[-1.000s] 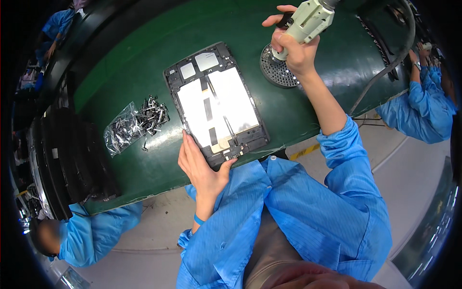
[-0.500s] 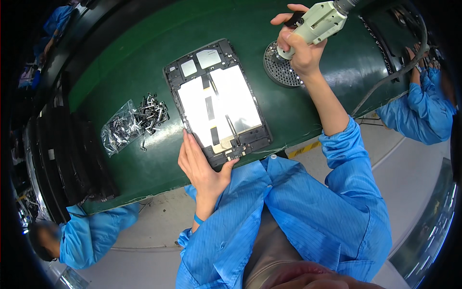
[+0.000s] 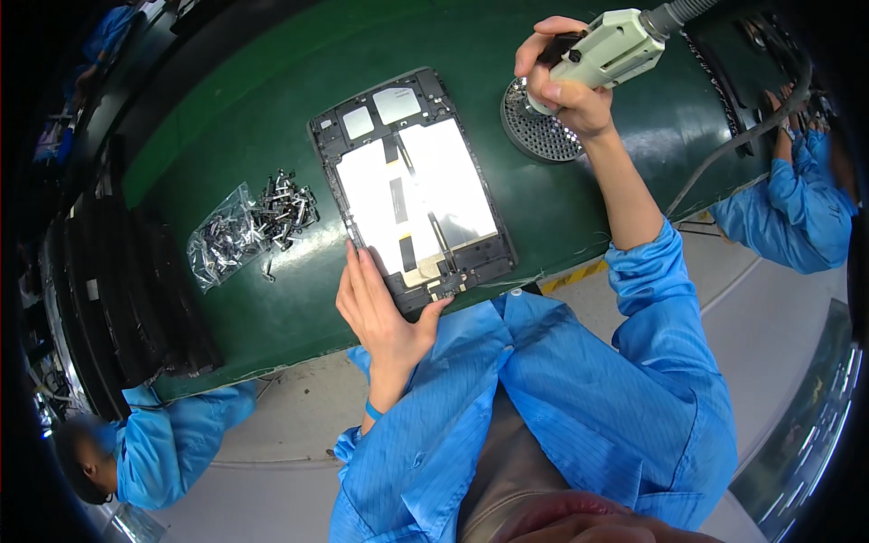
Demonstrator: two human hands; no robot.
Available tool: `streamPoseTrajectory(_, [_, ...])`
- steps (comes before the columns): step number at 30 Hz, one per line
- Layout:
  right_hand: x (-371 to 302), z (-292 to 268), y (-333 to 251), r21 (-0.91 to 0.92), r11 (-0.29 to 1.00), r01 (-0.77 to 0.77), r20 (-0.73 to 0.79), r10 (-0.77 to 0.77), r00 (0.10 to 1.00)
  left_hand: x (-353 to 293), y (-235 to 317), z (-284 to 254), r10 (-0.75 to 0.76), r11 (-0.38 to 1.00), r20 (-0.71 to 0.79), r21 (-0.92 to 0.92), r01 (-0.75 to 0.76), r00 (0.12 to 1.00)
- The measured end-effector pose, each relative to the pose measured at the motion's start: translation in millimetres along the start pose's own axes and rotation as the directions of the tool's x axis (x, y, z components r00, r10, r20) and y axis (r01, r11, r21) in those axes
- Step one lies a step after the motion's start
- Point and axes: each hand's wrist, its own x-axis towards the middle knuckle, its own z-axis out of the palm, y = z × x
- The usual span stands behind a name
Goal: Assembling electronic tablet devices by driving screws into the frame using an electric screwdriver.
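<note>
An opened tablet (image 3: 471, 172) lies on the green bench, its inner side up, with big silvery battery panels and dark ribbon strips showing. My left hand (image 3: 382, 312) steadies its near left corner, fingers along the left edge and thumb on the near edge. Gripped in my right hand (image 3: 572, 90) is a pale green electric screwdriver (image 3: 620, 47), a grey hose running from its back end. Its front end is over a round dark screw tray (image 3: 543, 138) full of small holes, some holding shiny screws. My hand and the tool hide the tip.
Left of the tablet, small metal parts lie in a loose pile (image 3: 288, 208) beside a clear plastic bag (image 3: 222, 242) of similar pieces. Dark panels (image 3: 136, 290) stand stacked at the left end. A grey cable (image 3: 738, 143) hangs at right. Blue-sleeved people (image 3: 783, 213) sit on both sides.
My right hand and the screwdriver have shifted slightly to the right, and the screw tray has slid a little the same way. My left hand stays on the tablet.
</note>
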Motion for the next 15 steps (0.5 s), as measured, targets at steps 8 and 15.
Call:
streamPoseTrajectory(8, [12, 58, -5, -0.276, 0.942, -0.189, -0.637, -0.032, 0.770, 0, 0, -1, -0.010, 1.000, 0.013, 0.008, 0.010, 1.000])
streamPoseTrajectory(15, [11, 51, -8, -0.161, 0.979, -0.122, -0.461, 0.035, 0.886, 1, 0, -2, -0.010, 1.000, 0.015, 0.013, 0.010, 1.000])
